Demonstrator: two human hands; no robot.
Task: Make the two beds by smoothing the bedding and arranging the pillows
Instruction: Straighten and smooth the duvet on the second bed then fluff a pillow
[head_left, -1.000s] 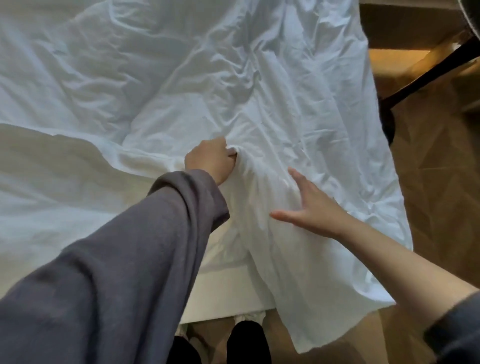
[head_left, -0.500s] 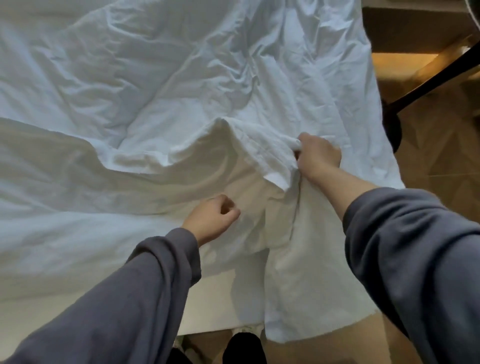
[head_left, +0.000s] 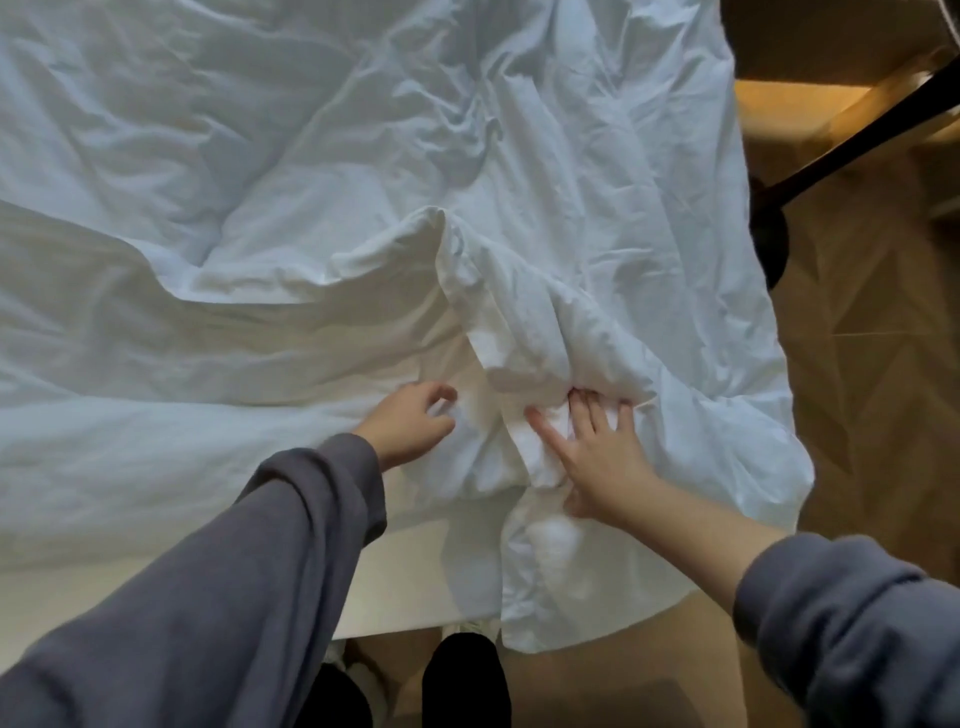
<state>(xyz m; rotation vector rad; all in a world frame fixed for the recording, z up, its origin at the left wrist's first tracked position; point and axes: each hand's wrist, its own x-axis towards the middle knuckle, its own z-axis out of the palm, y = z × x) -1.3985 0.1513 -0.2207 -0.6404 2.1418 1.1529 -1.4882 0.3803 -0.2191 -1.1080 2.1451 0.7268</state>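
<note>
At the near edge of the bed (head_left: 400, 582), the right hand (head_left: 602, 452) is pressed flat, fingers spread, on a bunched fold of the duvet (head_left: 519, 156). The left hand (head_left: 410, 426) is seen loosely curled just beside it on the sheet (head_left: 156, 415), nothing gripped. The fold's laid lengthwise, pointing up the bed from the hands; the duvet corner is draped over the edge.
</note>
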